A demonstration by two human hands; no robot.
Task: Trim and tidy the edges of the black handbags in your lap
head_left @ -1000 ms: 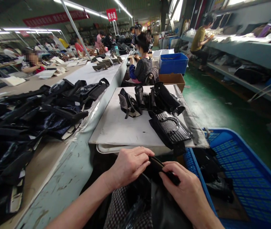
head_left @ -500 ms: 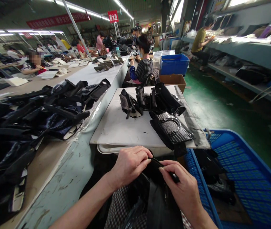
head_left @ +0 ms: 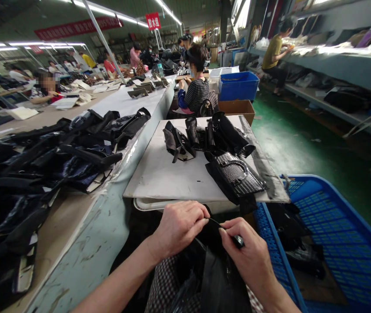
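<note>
A black bag piece (head_left: 219, 274) lies across my lap, its upper edge raised between my hands. My left hand (head_left: 182, 226) pinches that edge between thumb and fingers. A short way to the right, my right hand (head_left: 245, 243) pinches the same edge, with a thin dark strip of it showing between the two grips. Something small and shiny shows by the right fingers, too small to name. Clear plastic film (head_left: 185, 291) lies below the hands. Just beyond, a black woven-pattern handbag (head_left: 237, 174) with a curved handle rests on a white board.
Several black bag pieces (head_left: 205, 134) sit on the white board (head_left: 162, 178). Many more are heaped on the long table (head_left: 84, 234) at left. A blue plastic basket (head_left: 345, 243) holding black pieces stands at right. Ahead sits a co-worker (head_left: 196, 87) beside a blue bin (head_left: 237, 87).
Both hands keep their pinch on the edge of the bag piece. The right hand's fingers have shifted slightly; the rest of the scene has moved only a little with the camera.
</note>
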